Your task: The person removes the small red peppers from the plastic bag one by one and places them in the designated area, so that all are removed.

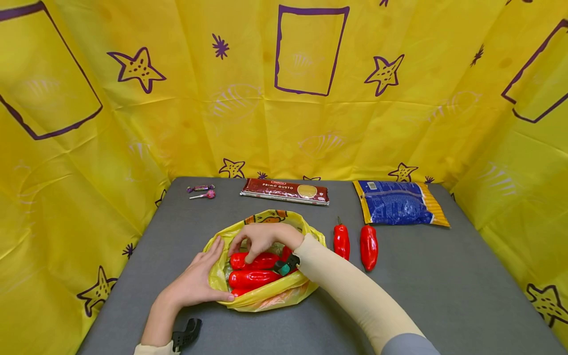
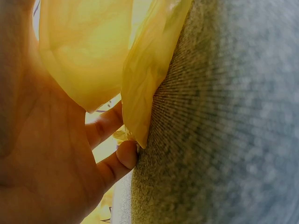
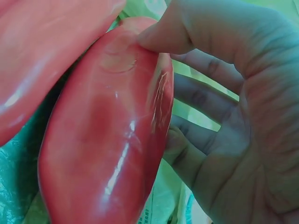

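Observation:
A yellow plastic bag (image 1: 288, 293) lies on the table with its mouth spread wide, several red peppers (image 1: 254, 279) inside. My right hand (image 1: 262, 239) reaches into it from above. In the right wrist view, the thumb and fingers of that hand (image 3: 219, 93) pinch a red pepper (image 3: 103, 126) from both sides. Another pepper (image 3: 42, 56) lies beside it. My left hand (image 1: 195, 278) rests against the bag's left side, fingers extended along the rim and thumb at the front edge. Seen from the left wrist, the bag's yellow film (image 2: 145, 70) hangs by the fingers.
Two more red peppers (image 1: 341, 240) lie right of the bag. Behind are a brown spaghetti packet (image 1: 284, 191), a blue and yellow packet (image 1: 399, 203), a lollipop (image 1: 208, 195) and a wrapped candy (image 1: 200, 188). A patterned yellow curtain (image 1: 248, 118) surrounds the grey table (image 1: 443, 296).

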`<action>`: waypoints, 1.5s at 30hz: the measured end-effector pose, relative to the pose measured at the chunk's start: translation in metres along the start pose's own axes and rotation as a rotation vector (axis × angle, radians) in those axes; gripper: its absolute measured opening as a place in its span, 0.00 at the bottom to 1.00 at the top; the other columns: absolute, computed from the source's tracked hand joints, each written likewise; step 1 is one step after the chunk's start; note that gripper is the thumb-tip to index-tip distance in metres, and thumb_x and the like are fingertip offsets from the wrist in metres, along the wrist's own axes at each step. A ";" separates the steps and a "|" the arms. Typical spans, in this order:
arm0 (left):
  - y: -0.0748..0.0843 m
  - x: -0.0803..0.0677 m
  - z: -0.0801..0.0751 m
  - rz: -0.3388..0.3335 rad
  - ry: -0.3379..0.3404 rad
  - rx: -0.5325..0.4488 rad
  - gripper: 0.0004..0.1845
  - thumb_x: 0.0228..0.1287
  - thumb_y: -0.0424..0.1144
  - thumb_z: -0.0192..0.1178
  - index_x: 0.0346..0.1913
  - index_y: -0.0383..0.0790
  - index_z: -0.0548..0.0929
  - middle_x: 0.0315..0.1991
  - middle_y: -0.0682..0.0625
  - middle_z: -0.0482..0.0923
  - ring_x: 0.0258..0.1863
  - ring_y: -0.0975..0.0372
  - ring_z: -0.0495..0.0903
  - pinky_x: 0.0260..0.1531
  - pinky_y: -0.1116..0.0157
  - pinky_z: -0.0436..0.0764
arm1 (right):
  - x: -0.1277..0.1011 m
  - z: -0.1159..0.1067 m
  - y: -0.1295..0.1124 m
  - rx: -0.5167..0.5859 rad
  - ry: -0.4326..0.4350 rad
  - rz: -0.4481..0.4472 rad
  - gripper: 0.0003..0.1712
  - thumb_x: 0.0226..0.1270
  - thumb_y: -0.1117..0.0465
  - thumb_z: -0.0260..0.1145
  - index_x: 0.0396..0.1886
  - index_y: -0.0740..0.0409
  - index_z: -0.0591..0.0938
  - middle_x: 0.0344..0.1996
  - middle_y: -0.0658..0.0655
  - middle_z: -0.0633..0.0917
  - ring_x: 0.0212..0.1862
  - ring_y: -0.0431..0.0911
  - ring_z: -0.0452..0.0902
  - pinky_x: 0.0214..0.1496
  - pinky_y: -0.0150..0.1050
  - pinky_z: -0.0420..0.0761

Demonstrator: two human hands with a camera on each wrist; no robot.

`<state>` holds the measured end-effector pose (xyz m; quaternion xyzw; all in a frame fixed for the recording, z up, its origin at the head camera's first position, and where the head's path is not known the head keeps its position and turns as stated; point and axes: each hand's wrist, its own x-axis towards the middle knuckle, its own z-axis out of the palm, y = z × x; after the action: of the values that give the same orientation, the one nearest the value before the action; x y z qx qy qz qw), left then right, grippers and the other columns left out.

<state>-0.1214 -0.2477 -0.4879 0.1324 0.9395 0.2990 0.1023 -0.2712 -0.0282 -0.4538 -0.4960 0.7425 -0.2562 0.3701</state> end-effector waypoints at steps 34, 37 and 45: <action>0.004 0.000 -0.003 -0.006 -0.014 0.006 0.76 0.43 0.73 0.78 0.87 0.38 0.49 0.88 0.42 0.41 0.73 0.42 0.61 0.64 0.33 0.72 | -0.067 -0.028 -0.019 -0.049 0.152 -0.052 0.28 0.64 0.65 0.74 0.65 0.55 0.86 0.42 0.52 0.86 0.26 0.41 0.77 0.30 0.33 0.80; 0.004 0.000 -0.004 -0.009 -0.012 0.006 0.76 0.43 0.73 0.78 0.87 0.38 0.49 0.88 0.41 0.41 0.73 0.42 0.61 0.64 0.33 0.72 | -0.076 -0.032 -0.019 -0.063 0.179 -0.073 0.28 0.64 0.65 0.73 0.65 0.55 0.86 0.45 0.51 0.86 0.28 0.41 0.78 0.32 0.34 0.81; 0.003 0.001 -0.002 -0.002 -0.008 0.013 0.77 0.43 0.73 0.79 0.87 0.38 0.48 0.88 0.41 0.41 0.72 0.43 0.62 0.65 0.35 0.72 | -0.094 -0.036 -0.014 -0.081 0.214 -0.105 0.28 0.63 0.65 0.72 0.65 0.57 0.85 0.49 0.50 0.87 0.29 0.39 0.78 0.36 0.34 0.81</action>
<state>-0.1221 -0.2463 -0.4844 0.1336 0.9411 0.2923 0.1056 -0.2703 0.0542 -0.3939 -0.5186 0.7605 -0.2968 0.2543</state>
